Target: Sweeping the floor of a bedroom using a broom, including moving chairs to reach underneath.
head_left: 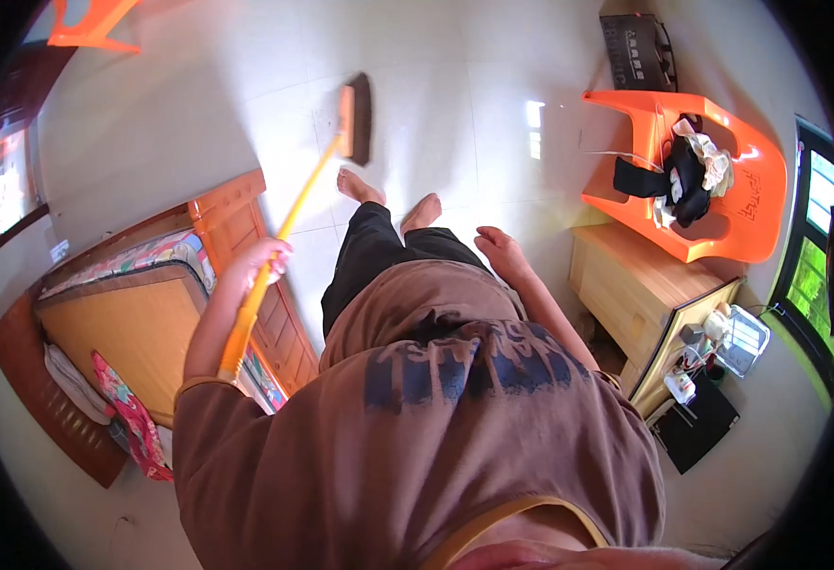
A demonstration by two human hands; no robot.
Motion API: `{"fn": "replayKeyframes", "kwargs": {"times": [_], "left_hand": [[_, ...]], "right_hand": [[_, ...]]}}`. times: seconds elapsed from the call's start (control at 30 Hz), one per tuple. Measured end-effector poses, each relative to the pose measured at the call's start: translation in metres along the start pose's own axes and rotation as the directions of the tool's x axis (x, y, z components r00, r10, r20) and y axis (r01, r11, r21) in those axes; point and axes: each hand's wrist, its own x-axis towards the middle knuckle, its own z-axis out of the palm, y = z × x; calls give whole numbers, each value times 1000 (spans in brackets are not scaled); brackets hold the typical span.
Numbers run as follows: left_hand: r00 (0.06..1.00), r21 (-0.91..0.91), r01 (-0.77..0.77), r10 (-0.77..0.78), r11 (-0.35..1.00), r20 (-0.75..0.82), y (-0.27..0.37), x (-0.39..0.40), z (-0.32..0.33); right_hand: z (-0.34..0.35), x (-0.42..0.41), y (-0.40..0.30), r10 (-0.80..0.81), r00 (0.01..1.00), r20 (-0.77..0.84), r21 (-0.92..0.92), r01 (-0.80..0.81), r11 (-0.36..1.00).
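My left hand [269, 262] grips the yellow handle of a broom [303, 192], whose upper end runs back along my forearm. At the far end, the orange-and-dark broom head [357, 117] lies over the pale floor just ahead of my bare left foot [360, 187]; its bristles look slightly blurred. My right hand [502, 253] hangs beside my right thigh with nothing in it, its fingers loosely bent.
A wooden bed [228, 224] with a bare-looking tan mattress [125, 320] stands to the left. On the right, an orange plastic chair [762, 192] holds clothes [695, 171], beside a wooden cabinet [645, 267] and a dark bag [638, 53]. Another orange plastic seat [93, 25] shows at upper left.
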Motion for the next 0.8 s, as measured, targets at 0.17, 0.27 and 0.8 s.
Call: {"fn": "replayKeyframes", "kwargs": {"times": [0.17,0.27,0.8], "left_hand": [[976,-49,-122,110,991,-187,19,-20,-44],[986,65,-135,140,989,-90,4,-50,-34],[878,461,-196,-55,865,476,40,107,141]], "right_hand": [[11,6,-50,-85,994,71,12,85,996],[15,12,-56,-100,993,67,51,97,994],[37,23,-106,-128,992,18,-111,129,985]]}}
